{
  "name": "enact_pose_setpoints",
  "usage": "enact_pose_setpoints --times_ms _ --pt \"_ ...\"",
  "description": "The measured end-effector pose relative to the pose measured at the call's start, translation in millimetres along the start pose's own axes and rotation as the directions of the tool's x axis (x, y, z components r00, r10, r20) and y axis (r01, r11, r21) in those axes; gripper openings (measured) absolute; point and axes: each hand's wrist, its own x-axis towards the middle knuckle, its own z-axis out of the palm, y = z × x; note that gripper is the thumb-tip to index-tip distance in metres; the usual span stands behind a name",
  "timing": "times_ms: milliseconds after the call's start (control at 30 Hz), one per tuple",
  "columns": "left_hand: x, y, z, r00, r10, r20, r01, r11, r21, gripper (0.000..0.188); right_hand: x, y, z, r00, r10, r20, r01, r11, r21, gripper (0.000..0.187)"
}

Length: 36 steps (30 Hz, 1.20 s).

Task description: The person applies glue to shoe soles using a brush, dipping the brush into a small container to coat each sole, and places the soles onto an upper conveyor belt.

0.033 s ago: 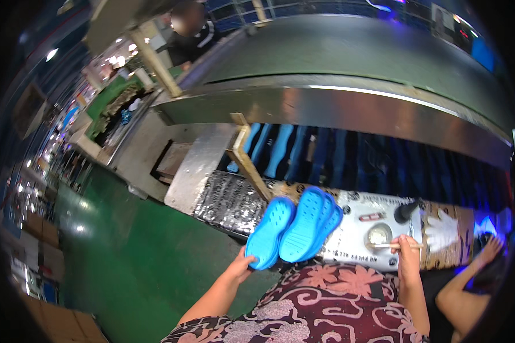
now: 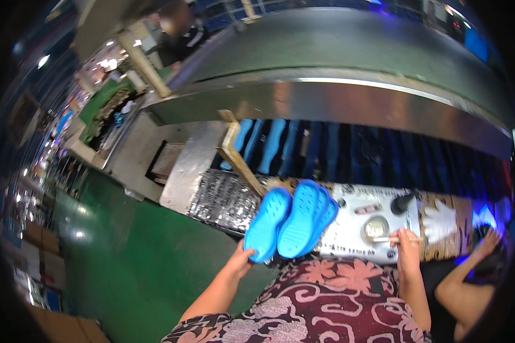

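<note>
My left hand (image 2: 241, 260) is closed on the heel end of a bright blue shoe sole (image 2: 268, 222), its thumb on top and other fingers hidden below. Beside that sole lie several more blue soles (image 2: 303, 220), overlapping like a fan, with perforated toe ends pointing away from me. My right hand (image 2: 407, 244) pinches a thin wooden-handled brush (image 2: 390, 239). The brush tip reaches the near rim of a small round dish (image 2: 376, 227) with pale contents. Under the dish is a white printed sheet (image 2: 349, 231).
A dark bottle-like container (image 2: 403, 203), a small reddish tool (image 2: 367, 210) and a white glove (image 2: 439, 220) lie along the bench. Behind, a rack holds blue strips (image 2: 273, 146) beneath a wide green conveyor (image 2: 337, 43). Another person's arm (image 2: 469, 274) is at right; someone stands far left.
The whole view has shifted slightly. The brush tip now sits at the dish's near rim rather than over its middle. My left hand keeps its hold on the sole.
</note>
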Motion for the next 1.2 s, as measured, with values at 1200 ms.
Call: enact_pose_setpoints --times_ms 1200 --pt "-47.0 47.4 230.6 0.862 0.249 0.442 -0.381 0.893 0.240 0.049 -24.0 -27.4 -35.4 0.993 -0.117 -0.034 0.121 0.970 0.208 0.036"
